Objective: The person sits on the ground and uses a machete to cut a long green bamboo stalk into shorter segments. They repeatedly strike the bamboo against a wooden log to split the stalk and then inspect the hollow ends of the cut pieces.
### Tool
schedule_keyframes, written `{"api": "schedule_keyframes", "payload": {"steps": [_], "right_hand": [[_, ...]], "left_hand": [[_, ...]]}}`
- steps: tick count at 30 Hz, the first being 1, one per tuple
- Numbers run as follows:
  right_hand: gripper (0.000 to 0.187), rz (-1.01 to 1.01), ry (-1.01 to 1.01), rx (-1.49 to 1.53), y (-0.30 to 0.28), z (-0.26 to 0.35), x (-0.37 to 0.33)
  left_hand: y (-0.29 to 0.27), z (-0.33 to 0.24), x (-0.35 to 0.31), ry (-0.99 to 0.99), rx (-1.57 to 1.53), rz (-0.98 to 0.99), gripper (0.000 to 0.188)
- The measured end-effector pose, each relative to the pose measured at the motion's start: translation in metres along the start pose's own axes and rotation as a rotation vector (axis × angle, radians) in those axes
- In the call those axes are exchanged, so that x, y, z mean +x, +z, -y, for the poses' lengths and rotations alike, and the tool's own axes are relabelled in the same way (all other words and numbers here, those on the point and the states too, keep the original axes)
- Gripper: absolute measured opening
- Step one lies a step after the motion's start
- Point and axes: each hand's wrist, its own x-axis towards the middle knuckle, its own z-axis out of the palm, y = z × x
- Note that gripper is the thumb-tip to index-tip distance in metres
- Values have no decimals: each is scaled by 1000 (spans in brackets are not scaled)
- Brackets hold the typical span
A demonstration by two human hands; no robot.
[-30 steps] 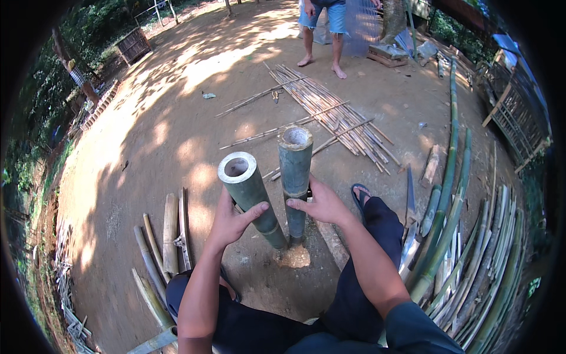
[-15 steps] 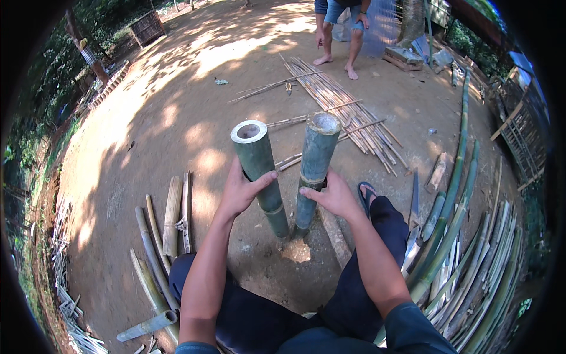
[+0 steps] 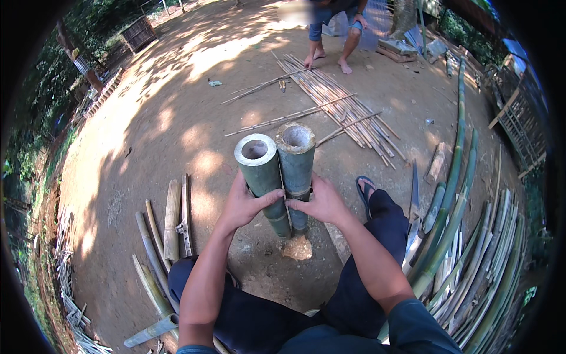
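Two thick green bamboo tubes stand side by side in front of me, their hollow upper ends facing up toward me. My left hand (image 3: 250,202) is wrapped round the left bamboo tube (image 3: 263,177), which has a pale, smoothly cut rim. Round the right bamboo tube (image 3: 298,168), with its rougher brownish rim, my right hand (image 3: 321,199) is closed. The tubes touch or nearly touch along their sides, and both thumbs lie across their near faces. Their lower ends are down by a pale patch of sawdust (image 3: 296,248) on the ground.
Ahead, a bundle of thin bamboo sticks (image 3: 339,103) lies on the dirt, with a crouching person (image 3: 336,29) behind it. Long green bamboo poles (image 3: 453,183) and a saw (image 3: 415,192) are at my right. Several bamboo pieces (image 3: 171,221) lie at my left.
The right tube has moved left against the other, closing the gap between them. Both tops now tilt more toward me. The person ahead has bent lower, one hand down at the sticks.
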Motion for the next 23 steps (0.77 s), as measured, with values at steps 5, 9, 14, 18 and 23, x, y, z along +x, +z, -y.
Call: {"api": "schedule_keyframes", "payload": {"steps": [5, 9, 14, 18, 23], "right_hand": [[66, -36, -9, 70, 5, -1, -2], [63, -112, 56, 187, 14, 0, -9], [58, -278, 143, 262, 4, -4, -18], [52, -502, 31, 471, -36, -8, -26], [48, -858, -344, 576, -111, 1, -67]], "left_hand": [[-1, 2, -4, 55, -11, 0, 70], [-1, 4, -5, 86, 44, -10, 60], [-3, 1, -9, 16, 43, 9, 72], [-11, 4, -12, 20, 110, -23, 69], [-18, 7, -11, -34, 115, -77, 69]]}}
